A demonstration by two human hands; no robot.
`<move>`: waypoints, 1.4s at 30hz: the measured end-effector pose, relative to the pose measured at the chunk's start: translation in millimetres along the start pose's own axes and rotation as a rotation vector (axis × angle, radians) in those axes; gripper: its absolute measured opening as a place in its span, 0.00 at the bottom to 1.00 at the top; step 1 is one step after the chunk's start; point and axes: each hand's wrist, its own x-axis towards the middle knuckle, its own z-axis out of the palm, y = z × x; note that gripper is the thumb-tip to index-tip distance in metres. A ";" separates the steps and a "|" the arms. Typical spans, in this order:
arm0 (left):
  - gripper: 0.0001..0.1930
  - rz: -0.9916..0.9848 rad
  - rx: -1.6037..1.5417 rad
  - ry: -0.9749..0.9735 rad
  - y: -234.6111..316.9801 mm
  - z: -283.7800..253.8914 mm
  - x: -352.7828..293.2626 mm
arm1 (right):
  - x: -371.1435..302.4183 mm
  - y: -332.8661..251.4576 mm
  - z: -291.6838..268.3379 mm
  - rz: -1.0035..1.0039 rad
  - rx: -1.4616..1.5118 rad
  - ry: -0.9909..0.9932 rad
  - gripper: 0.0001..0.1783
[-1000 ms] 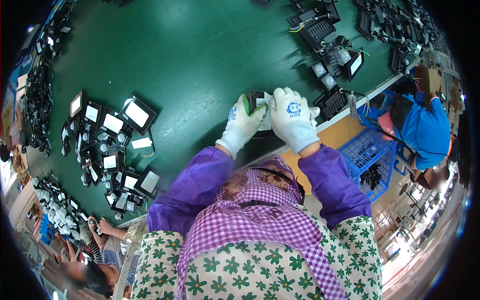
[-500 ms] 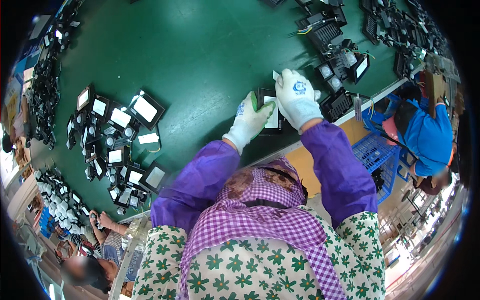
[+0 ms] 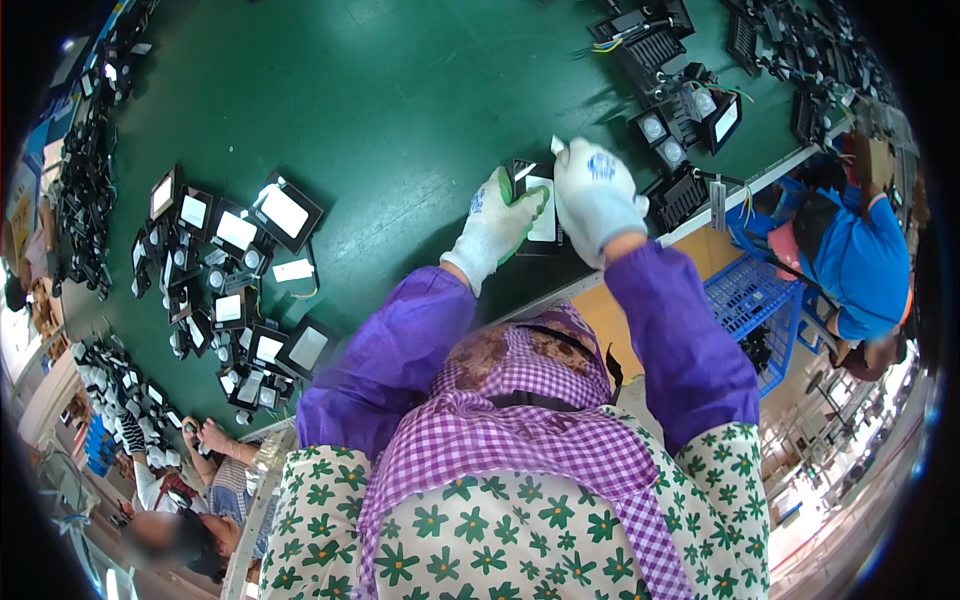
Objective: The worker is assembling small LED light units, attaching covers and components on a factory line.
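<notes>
A flat LED floodlight [image 3: 541,222], black-framed with a pale front panel, lies on the green table near its front edge. My left hand [image 3: 493,222], in a white knitted glove with green-coated fingers, grips its left side, thumb across the panel. My right hand [image 3: 598,195], gloved the same way, is closed over the light's right edge. A small whitish flat piece [image 3: 557,145] sticks out from its fingertips; its kind is too small to tell. The right fingers and that side of the frame are partly hidden under the glove.
Floodlights and sensor heads [image 3: 235,232] lie piled at left. More black lights [image 3: 665,125] with loose wires stand to the right. A blue plastic crate [image 3: 750,300] is below the table's right edge. One person in blue [image 3: 855,260] is at right, other people at lower left.
My right hand has tilted and shifted slightly along the floodlight's right edge. My left hand keeps its hold on the light.
</notes>
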 end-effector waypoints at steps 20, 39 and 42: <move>0.21 0.207 0.235 0.232 6.3 -58.3 -17.5 | -22.1 73.5 8.9 0.170 0.402 0.236 0.18; 0.34 0.612 1.315 0.734 30.1 -124.9 -25.3 | -49.2 94.2 63.1 0.136 0.428 0.267 0.16; 0.34 0.447 1.443 0.864 -3.6 -185.8 -44.7 | -48.4 91.6 64.7 0.102 0.388 0.294 0.17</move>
